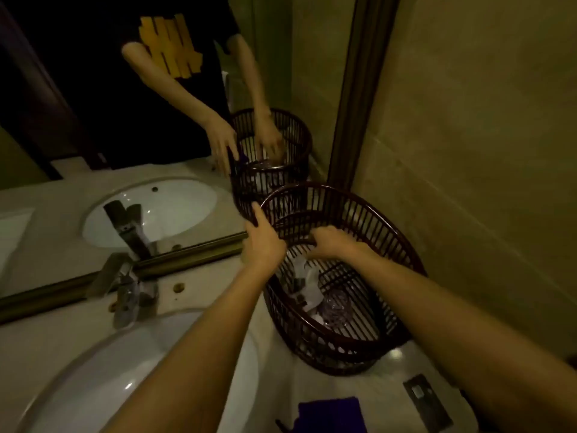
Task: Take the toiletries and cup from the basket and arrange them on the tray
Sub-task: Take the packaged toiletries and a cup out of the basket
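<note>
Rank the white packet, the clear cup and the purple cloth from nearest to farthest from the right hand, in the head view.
From the right hand:
1. White packet, in the basket, just under the hand.
2. Clear cup, in the basket, closer to the person.
3. Purple cloth, on the counter outside the basket, nearest the person.

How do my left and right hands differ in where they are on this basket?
Your left hand rests on the basket's outer rim, fingers fairly straight; your right hand reaches inside it, fingers curled. Whether the right hand holds anything is unclear. Both are at the basket's far end.
</note>
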